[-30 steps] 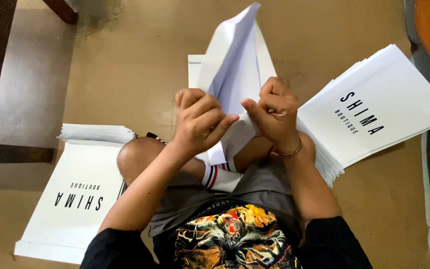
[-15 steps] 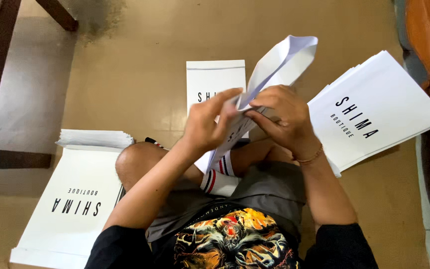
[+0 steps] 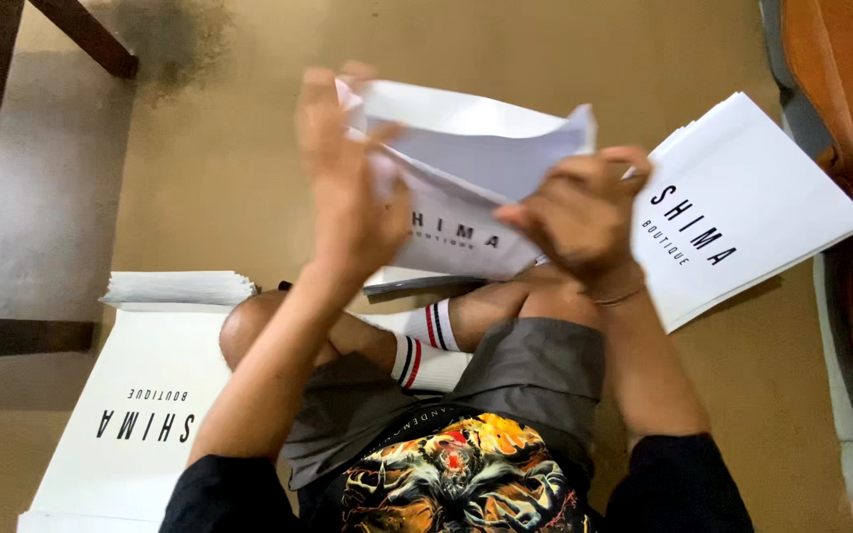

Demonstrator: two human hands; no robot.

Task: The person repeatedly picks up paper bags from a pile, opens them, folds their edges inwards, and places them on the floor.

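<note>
A white paper bag with black lettering [image 3: 466,188] is held up over my crossed legs, pulled open between both hands. My left hand [image 3: 348,197] grips its left edge, blurred by motion. My right hand [image 3: 580,212] pinches the right edge, with a thin bracelet at the wrist. Another flat white sheet [image 3: 417,284] lies on the floor under the bag, mostly hidden.
A stack of flat white printed bags [image 3: 742,207] lies on the floor to the right, another stack [image 3: 140,415] to the left with a folded pile [image 3: 180,288] behind it. Dark wooden furniture legs [image 3: 12,336] stand at left, a wooden piece [image 3: 841,99] at right.
The bag stood folded and upright a second ago. Both hands have spread apart and pulled it open, turning it sideways. The camera view has moved closer.
</note>
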